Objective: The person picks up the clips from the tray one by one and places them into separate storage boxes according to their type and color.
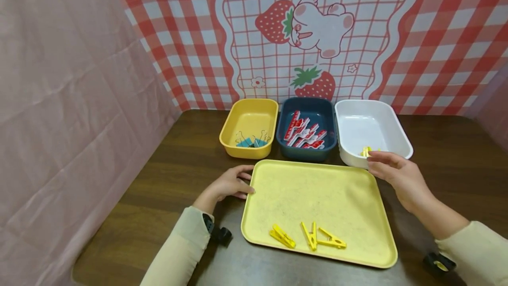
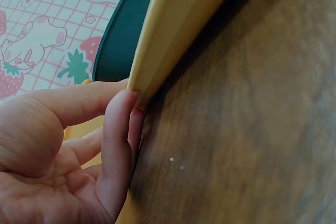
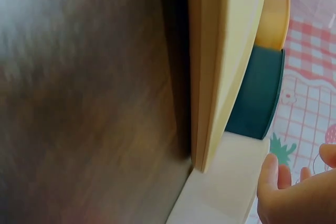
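Observation:
A yellow tray (image 1: 313, 197) lies on the table, with several yellow clothespins (image 1: 282, 236) near its front edge. My left hand (image 1: 232, 183) grips the tray's left rim; the left wrist view shows thumb and finger meeting at that edge. Over the front wall of a white bin (image 1: 363, 129) is my right hand (image 1: 398, 180), its thumb and fingers apart in the right wrist view and nothing seen between them. Just past its fingertips, some yellow clothespins (image 1: 365, 151) lie inside the bin, partly hidden by the hand and the wall.
Left of the white bin stand a dark blue bin (image 1: 326, 116) of red and white clips (image 1: 303, 133) and a yellow bin (image 1: 254, 118) with teal binder clips (image 1: 259, 142). Behind them hangs a checked strawberry cloth (image 1: 190, 34). A pink cloth (image 1: 79, 100) covers the left side.

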`<state>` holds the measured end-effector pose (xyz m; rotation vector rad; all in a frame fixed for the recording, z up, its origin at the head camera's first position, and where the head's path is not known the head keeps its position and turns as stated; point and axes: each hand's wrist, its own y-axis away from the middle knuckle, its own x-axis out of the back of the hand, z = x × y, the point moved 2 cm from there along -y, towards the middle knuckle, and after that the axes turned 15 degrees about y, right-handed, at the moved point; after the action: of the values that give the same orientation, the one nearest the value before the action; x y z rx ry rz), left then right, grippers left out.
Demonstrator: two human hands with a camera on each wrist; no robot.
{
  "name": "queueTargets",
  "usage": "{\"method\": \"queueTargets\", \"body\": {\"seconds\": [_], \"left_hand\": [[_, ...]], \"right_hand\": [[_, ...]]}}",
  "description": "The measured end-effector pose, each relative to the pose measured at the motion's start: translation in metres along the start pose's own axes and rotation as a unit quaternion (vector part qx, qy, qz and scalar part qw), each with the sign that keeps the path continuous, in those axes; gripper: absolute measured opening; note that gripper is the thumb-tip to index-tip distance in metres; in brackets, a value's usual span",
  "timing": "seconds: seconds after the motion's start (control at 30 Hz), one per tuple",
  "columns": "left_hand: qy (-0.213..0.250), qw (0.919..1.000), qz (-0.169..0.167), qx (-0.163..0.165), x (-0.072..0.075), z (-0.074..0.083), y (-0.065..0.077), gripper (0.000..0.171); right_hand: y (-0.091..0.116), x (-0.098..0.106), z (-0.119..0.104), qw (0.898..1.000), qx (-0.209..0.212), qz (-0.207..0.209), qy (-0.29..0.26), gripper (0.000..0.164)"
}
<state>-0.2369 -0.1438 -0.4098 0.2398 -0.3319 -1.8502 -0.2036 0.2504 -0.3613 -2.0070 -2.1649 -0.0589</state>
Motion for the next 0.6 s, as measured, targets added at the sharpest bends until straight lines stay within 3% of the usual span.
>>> {"method": "queueTargets", "body": {"seconds": [0.33, 0.47, 0.6], "left_hand": [[0.000, 1.0000, -0.001, 0.001, -0.001, 0.001, 0.002, 0.069], [0.000, 1.0000, -0.002, -0.003, 0.000, 0.000, 0.002, 0.070], [0.000, 1.0000, -0.004, -0.006, 0.000, 0.000, 0.002, 0.070]], "right_hand": [[0.014, -0.017, -0.004, 0.999, 0.014, -0.020, 0.046, 0.023], [0.020, -0.023, -0.007, 0.991, 0.007, -0.010, 0.137, 0.022], [0.025, -0.029, -0.011, 0.973, -0.001, -0.006, 0.231, 0.036]]}}
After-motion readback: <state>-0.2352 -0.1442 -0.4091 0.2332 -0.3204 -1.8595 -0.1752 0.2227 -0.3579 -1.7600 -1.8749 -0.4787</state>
